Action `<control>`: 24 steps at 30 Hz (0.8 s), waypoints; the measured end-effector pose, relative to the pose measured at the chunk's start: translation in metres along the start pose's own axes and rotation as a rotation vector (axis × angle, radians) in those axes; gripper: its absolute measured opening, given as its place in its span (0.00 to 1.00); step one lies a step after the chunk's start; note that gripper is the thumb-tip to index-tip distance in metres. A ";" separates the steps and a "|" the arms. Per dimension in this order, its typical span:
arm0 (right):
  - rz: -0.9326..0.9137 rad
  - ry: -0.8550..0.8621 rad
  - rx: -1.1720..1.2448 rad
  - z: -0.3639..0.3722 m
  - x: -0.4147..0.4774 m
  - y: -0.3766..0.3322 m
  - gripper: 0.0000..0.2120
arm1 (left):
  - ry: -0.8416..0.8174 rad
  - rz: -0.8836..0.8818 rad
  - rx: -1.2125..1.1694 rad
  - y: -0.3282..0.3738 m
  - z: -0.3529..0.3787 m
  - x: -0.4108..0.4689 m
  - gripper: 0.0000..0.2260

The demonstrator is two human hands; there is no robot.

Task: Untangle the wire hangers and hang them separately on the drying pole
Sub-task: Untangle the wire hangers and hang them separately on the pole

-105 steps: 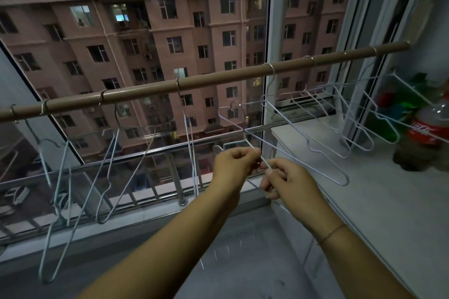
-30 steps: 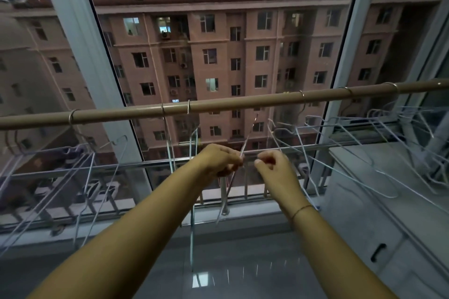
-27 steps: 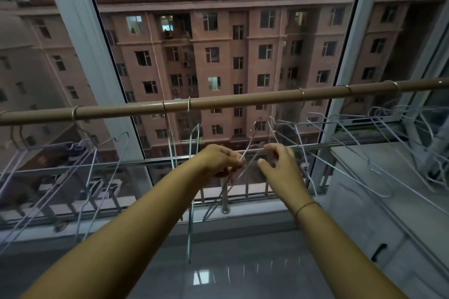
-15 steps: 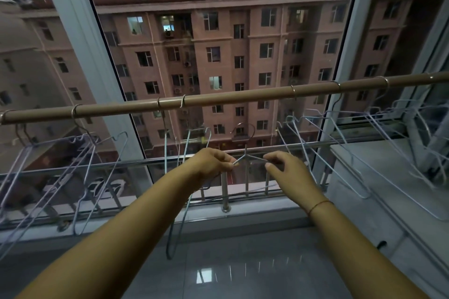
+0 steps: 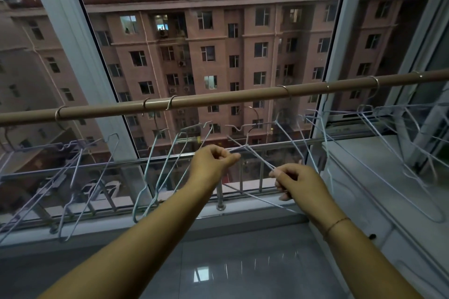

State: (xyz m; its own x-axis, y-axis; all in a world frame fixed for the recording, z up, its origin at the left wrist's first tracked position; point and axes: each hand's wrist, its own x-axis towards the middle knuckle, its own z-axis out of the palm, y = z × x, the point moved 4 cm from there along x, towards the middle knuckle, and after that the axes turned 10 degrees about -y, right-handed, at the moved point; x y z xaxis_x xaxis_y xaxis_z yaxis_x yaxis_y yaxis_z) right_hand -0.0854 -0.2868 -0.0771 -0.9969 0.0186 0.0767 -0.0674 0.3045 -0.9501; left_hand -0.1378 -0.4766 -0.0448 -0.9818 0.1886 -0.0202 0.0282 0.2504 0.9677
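The long tan drying pole (image 5: 218, 101) carries pale wire hangers (image 5: 170, 104), hooked apart along it. I hold 1 pale blue wire hanger (image 5: 261, 158) just below the pole, hook upward, probably to lift it on. The fingers of my left hand (image 5: 211, 165) and right hand (image 5: 298, 181) pinch its shoulders.

Held out ahead, left hand (image 5: 213, 165) and right hand (image 5: 300, 183) both curl, pinching.

Drying pole, loaded along its length.
The drying pole (image 5: 230, 99) spans the window, higher at the right. Wire hangers hook over it: a bunched group far left (image 5: 70, 147), two centre-left (image 5: 145, 168), and several overlapping at the right (image 5: 364, 110).
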 end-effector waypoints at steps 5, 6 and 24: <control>-0.001 -0.061 0.146 0.014 -0.015 -0.011 0.08 | -0.241 -0.083 -0.159 0.005 0.038 -0.014 0.09; -0.003 -0.068 0.175 0.017 -0.017 -0.012 0.08 | -0.234 -0.068 -0.187 0.009 0.041 -0.015 0.08; -0.024 -0.046 0.259 0.033 0.001 -0.036 0.08 | -0.125 -0.054 -0.181 0.039 0.027 -0.007 0.10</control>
State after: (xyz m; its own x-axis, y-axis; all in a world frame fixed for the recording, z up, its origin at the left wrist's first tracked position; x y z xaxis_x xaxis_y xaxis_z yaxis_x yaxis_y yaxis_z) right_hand -0.0850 -0.3293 -0.0527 -0.9953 -0.0313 0.0918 -0.0933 0.0504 -0.9944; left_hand -0.1246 -0.4424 -0.0141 -0.9499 0.2981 -0.0936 -0.0692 0.0914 0.9934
